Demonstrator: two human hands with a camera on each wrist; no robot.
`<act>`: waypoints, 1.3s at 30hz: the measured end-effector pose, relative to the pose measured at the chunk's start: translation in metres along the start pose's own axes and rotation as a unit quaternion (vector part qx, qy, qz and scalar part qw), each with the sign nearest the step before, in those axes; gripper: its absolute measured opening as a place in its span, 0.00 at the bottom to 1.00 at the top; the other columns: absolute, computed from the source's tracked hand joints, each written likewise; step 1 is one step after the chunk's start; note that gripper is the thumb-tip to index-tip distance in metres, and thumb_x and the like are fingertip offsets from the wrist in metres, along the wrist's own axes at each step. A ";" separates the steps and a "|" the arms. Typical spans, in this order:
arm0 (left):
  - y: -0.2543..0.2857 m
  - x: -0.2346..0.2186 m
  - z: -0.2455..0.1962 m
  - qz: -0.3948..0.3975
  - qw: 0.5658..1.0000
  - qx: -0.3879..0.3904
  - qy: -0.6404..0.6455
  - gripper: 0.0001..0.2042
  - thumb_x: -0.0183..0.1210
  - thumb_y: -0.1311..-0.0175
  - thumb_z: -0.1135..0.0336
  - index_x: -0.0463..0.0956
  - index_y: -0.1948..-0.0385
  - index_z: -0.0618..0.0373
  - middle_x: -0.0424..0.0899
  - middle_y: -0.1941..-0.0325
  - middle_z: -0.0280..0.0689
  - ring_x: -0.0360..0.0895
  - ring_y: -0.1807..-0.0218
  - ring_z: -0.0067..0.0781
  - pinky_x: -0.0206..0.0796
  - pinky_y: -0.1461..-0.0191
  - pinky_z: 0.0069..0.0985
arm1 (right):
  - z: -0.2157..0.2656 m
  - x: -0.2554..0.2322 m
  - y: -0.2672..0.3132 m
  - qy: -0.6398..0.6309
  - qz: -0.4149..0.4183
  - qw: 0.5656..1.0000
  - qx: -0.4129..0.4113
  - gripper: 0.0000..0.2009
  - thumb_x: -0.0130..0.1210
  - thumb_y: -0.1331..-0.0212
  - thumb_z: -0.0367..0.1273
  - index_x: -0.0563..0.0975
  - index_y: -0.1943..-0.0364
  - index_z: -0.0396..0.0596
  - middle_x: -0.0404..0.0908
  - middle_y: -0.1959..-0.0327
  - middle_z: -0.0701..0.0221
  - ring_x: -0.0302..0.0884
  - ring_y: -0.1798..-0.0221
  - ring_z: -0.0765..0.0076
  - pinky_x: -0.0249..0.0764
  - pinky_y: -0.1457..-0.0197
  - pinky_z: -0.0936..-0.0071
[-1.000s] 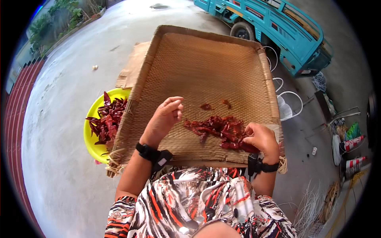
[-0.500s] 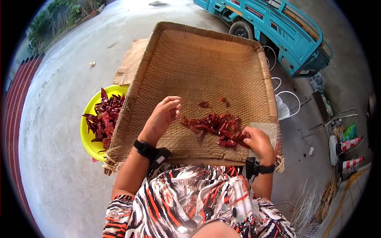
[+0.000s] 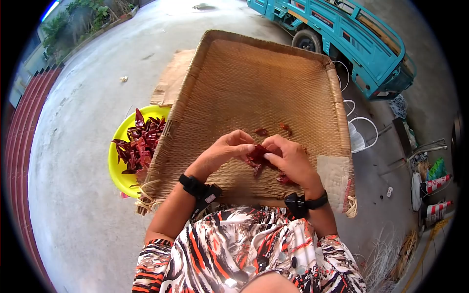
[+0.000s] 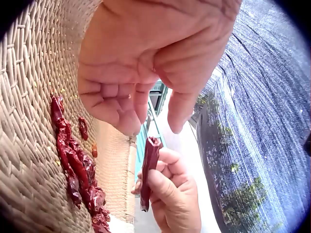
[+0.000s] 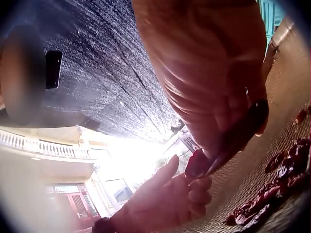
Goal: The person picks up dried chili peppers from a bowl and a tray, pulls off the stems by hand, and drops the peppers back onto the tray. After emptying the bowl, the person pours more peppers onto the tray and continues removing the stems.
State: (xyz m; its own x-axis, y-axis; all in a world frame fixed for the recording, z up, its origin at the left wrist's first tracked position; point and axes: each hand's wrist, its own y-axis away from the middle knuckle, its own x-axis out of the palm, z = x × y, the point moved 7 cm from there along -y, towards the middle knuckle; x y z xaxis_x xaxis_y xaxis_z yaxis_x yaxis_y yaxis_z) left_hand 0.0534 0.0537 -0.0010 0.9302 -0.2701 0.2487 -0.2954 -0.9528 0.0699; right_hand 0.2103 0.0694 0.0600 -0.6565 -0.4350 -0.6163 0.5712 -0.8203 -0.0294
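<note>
The head view has both hands meeting over a shallow woven basket [image 3: 268, 73], toward its 6 o'clock edge. The right hand [image 3: 293, 161] grips a dark red chili [image 4: 149, 165] between its thumb and fingers, and the left wrist view shows the chili's hollow end pointing to 12 o'clock, toward the left hand [image 3: 227, 149]. The left hand's thumb and forefinger stand a narrow gap apart, the other fingers bent, with that end just beside the gap; whether they touch it I cannot tell. In the left wrist view, a heap of red chilies [image 4: 80, 167] lies on the weave at 9 o'clock from the held one; in the head view the right hand partly covers it. Two small red pieces [image 3: 262, 132] lie apart, around 12 and 1 o'clock from the hands. A cloth patch [image 3: 334, 176] covers the basket's corner between 3 and 4 o'clock. Outside the basket, a yellow basin [image 3: 117, 168] full of whole chilies [image 3: 144, 141] sits at 9 o'clock, a sheet of cardboard [image 3: 173, 75] at 10, a turquoise cargo vehicle [image 3: 337, 36] at 1, and a white bucket [image 3: 357, 141] at 3.
</note>
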 end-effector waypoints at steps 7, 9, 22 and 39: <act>0.002 -0.001 -0.003 0.048 0.993 0.013 0.109 0.06 0.60 0.35 0.66 0.76 0.63 0.56 0.79 0.67 0.28 0.75 0.65 0.18 0.69 0.58 0.17 | -0.003 0.013 -0.017 -0.115 -0.004 0.992 -0.049 0.08 0.58 0.40 0.29 0.76 0.59 0.44 0.83 0.68 0.68 0.81 0.64 0.73 0.76 0.60 0.75; 0.004 0.000 -0.007 0.050 0.984 0.015 0.173 0.05 0.59 0.34 0.67 0.75 0.63 0.55 0.79 0.67 0.28 0.75 0.65 0.18 0.69 0.58 0.18 | -0.004 0.017 -0.018 -0.161 0.019 0.985 -0.062 0.08 0.57 0.38 0.30 0.76 0.57 0.43 0.82 0.67 0.70 0.79 0.63 0.76 0.76 0.60 0.76; 0.009 -0.100 -0.018 -0.039 0.797 0.310 0.517 0.21 0.37 0.25 0.49 0.74 0.53 0.54 0.79 0.60 0.35 0.70 0.62 0.33 0.67 0.56 0.32 | -0.113 -0.062 -0.004 -0.072 -0.177 0.980 0.057 0.12 0.57 0.39 0.32 0.76 0.54 0.42 0.79 0.65 0.70 0.77 0.65 0.74 0.74 0.59 0.75; 0.008 -0.098 0.032 -0.269 0.819 0.096 0.498 0.18 0.54 0.35 0.51 0.72 0.55 0.55 0.77 0.67 0.34 0.74 0.69 0.32 0.70 0.63 0.29 | -0.132 -0.053 0.006 0.260 -0.103 0.954 0.104 0.14 0.58 0.49 0.29 0.77 0.55 0.47 0.77 0.54 0.59 0.72 0.46 0.52 0.69 0.43 0.60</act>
State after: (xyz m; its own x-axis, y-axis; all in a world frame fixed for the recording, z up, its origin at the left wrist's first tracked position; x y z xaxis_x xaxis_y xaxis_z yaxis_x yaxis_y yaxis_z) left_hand -0.0329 0.0685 -0.0554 0.2473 0.3518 0.9028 0.2280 -0.9267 0.2987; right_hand 0.3138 0.1369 -0.0111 -0.3799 -0.0579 -0.9232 0.3109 -0.9480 -0.0685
